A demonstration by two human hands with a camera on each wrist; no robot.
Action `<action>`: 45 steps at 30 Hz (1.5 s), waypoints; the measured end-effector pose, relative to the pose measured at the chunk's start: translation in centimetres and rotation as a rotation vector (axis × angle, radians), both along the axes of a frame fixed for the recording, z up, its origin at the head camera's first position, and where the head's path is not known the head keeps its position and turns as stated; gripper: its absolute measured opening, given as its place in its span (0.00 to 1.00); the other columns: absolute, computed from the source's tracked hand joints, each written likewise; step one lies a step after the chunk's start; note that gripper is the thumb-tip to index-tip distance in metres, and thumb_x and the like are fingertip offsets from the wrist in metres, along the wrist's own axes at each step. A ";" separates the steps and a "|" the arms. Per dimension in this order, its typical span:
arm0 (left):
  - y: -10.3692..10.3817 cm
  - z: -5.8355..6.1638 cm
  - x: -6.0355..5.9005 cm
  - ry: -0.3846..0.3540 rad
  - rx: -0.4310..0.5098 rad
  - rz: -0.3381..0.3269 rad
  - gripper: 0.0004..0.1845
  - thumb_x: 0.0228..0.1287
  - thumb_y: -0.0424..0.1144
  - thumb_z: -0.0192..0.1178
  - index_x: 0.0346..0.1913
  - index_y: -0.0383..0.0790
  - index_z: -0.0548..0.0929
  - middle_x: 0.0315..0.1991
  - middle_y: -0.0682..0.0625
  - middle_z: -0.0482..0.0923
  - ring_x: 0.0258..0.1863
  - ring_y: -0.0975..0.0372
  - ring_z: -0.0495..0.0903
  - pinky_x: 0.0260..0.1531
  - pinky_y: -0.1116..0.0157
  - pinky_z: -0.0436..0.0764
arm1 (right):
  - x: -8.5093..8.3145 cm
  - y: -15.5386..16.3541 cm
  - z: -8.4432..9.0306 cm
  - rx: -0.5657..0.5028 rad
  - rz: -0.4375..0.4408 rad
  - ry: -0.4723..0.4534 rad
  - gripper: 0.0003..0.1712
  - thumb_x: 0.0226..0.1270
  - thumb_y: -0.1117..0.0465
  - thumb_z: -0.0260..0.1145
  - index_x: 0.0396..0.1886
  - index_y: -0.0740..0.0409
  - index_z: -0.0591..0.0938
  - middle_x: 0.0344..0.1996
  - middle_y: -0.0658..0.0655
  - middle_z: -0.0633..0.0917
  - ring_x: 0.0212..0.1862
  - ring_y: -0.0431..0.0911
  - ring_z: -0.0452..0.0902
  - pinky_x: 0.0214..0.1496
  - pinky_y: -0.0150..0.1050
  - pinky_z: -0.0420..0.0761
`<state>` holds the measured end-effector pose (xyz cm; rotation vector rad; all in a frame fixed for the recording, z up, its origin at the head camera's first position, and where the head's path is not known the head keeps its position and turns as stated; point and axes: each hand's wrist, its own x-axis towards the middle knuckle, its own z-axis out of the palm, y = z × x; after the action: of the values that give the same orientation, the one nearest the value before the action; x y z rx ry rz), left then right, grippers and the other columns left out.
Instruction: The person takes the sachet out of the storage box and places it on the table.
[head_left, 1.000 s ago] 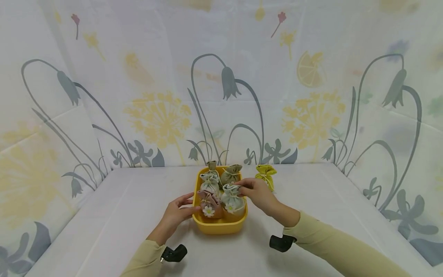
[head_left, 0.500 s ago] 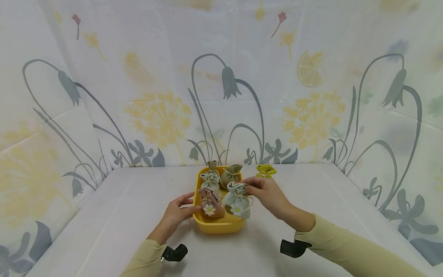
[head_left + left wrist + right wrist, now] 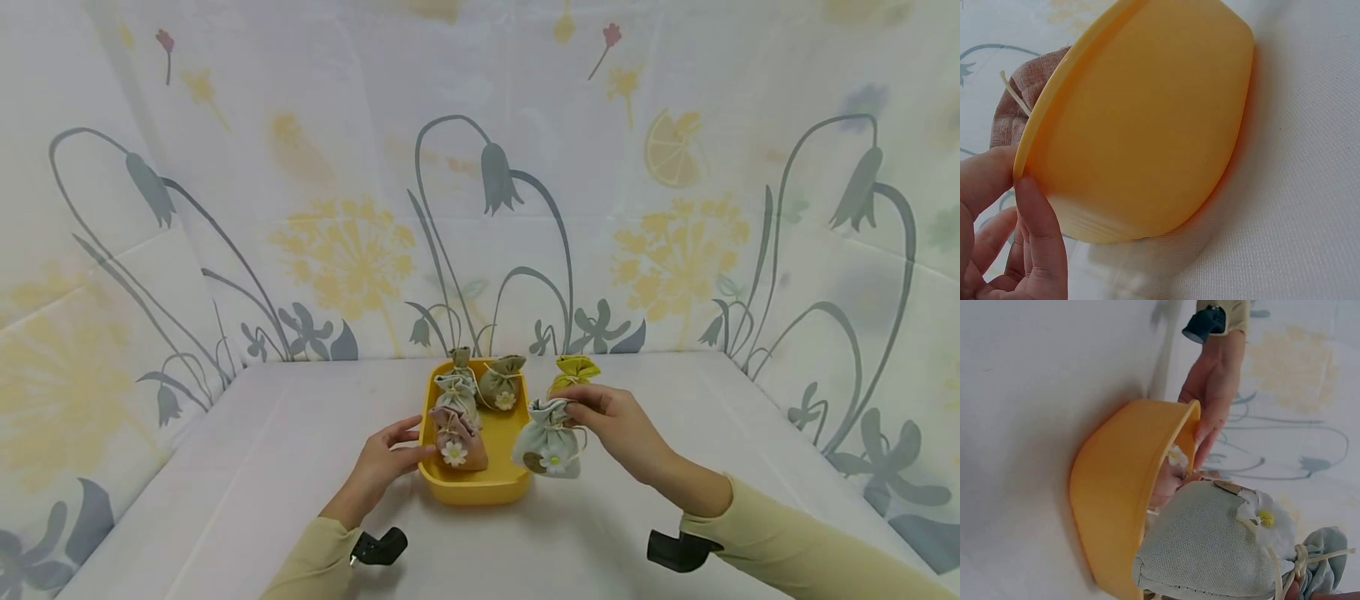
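Right hand [image 3: 611, 421] pinches the gathered neck of a plump linen pouch [image 3: 550, 437] — daisy-trimmed; left hand [image 3: 386, 458], fingers relaxed, steadies the smooth rounded yellow tray [image 3: 468, 487].

We see bright, even, diffuse light with soft shadows; the head view bows toward its edges, and both wrist close-ups seem slightly soft.
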<state>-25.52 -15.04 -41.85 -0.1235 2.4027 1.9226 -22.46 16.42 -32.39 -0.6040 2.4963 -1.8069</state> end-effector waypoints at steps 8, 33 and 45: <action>0.1 0.0 0.1 -0.007 -0.007 0.006 0.34 0.51 0.40 0.70 0.63 0.38 0.71 0.52 0.40 0.71 0.42 0.56 0.78 0.43 0.60 0.81 | -0.2 2.3 -0.4 0.035 -0.082 0.043 0.14 0.67 0.72 0.54 0.50 0.75 0.77 0.43 0.64 0.82 0.38 0.41 0.79 0.43 0.37 0.81; 0.1 0.0 0.0 -0.008 0.023 0.011 0.34 0.52 0.39 0.70 0.63 0.38 0.71 0.51 0.41 0.71 0.39 0.58 0.78 0.41 0.62 0.81 | -5.2 8.9 -2.5 0.081 -0.273 0.092 0.15 0.68 0.74 0.50 0.50 0.81 0.73 0.42 0.68 0.81 0.35 0.30 0.76 0.39 0.28 0.80; -0.1 -0.3 -0.2 0.002 0.021 0.007 0.35 0.51 0.40 0.70 0.63 0.39 0.71 0.51 0.40 0.72 0.40 0.57 0.79 0.41 0.61 0.81 | -8.8 10.2 -4.0 0.127 -0.347 0.132 0.15 0.67 0.75 0.48 0.48 0.80 0.74 0.40 0.65 0.81 0.33 0.28 0.73 0.37 0.25 0.78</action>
<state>-25.70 -15.14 -42.17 -0.1294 2.3855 1.9517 -31.21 26.59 -36.35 -0.3077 2.9320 -1.7326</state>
